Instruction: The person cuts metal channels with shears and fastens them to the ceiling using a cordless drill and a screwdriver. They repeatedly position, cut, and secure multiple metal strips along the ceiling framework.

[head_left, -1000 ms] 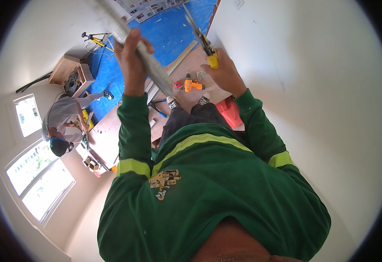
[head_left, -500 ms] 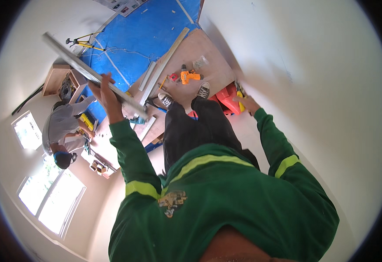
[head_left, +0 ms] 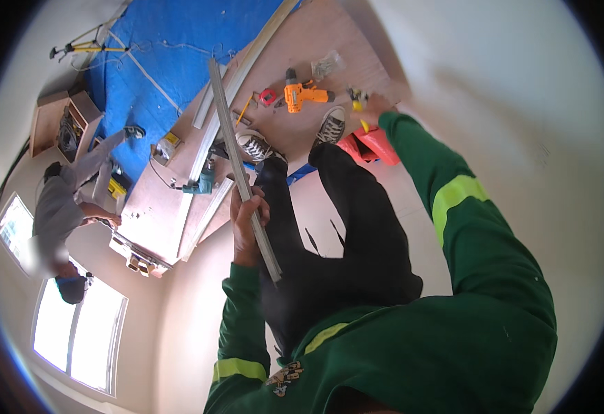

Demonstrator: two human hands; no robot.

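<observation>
My left hand [head_left: 249, 216] grips a long, thin grey metal strip [head_left: 227, 124], which stands slanted over my legs and the plywood board. My right hand [head_left: 376, 107] is stretched down near the board's right side, closed on a yellow-handled hand tool [head_left: 359, 105], partly hidden by the fingers and sleeve. Beside that hand are an orange cordless drill [head_left: 300, 94], a small plastic bag [head_left: 327, 64] and a red case [head_left: 378, 143]. A red tape measure [head_left: 267, 96] lies left of the drill. My shoes stand at the board's edge.
The plywood board [head_left: 350, 48] carries long pale strips [head_left: 252, 61] and a teal drill [head_left: 203, 181]. A co-worker [head_left: 64, 200] bends at the left, near a wooden box [head_left: 50, 124] and windows. A tripod [head_left: 84, 47] stands on blue sheeting [head_left: 157, 41]. A wall rises at right.
The strip in my left hand has swung down toward my body. My right hand with the yellow-handled tool has lowered toward the board. My view has shifted, bringing the board closer.
</observation>
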